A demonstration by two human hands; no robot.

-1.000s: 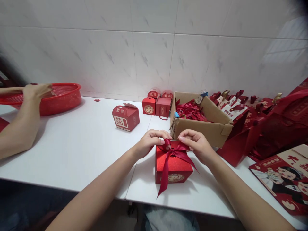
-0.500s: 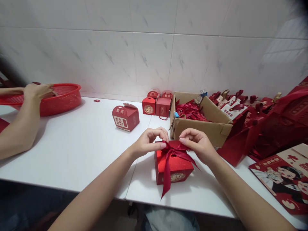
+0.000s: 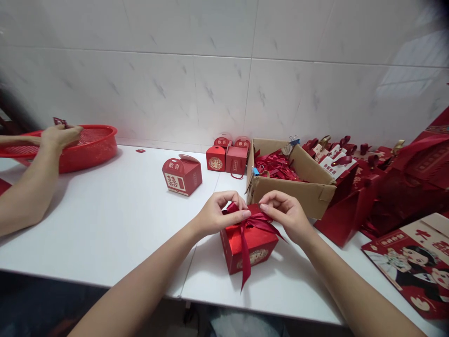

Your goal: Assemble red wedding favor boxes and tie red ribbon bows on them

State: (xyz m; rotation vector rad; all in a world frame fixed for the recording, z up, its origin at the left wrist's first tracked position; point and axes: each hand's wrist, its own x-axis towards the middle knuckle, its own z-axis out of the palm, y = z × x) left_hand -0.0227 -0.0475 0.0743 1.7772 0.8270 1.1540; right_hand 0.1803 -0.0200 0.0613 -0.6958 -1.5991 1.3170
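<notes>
In front of me on the white table stands a red gift box (image 3: 235,243) with a gold round emblem on its front. A dark red ribbon (image 3: 246,255) is tied in a bow on its top, one tail hanging down the front and another reaching right. My left hand (image 3: 224,213) pinches the bow's left side between thumb and fingers. On the other side, my right hand (image 3: 286,213) pinches the bow's right part near the knot. Fingers of both hands partly cover the loops.
Behind the gift box is a cardboard box (image 3: 291,194) of red ribbons. Small red boxes (image 3: 182,175) stand left of it. Red gift bags (image 3: 345,210) crowd the right; a printed bag (image 3: 414,267) lies nearer. At left, another person's hand (image 3: 61,135) is over a red basket (image 3: 91,152).
My left thumb has moved right toward the knot, and the gift box has turned slightly. The other person's hand has lifted a small red packet above the basket.
</notes>
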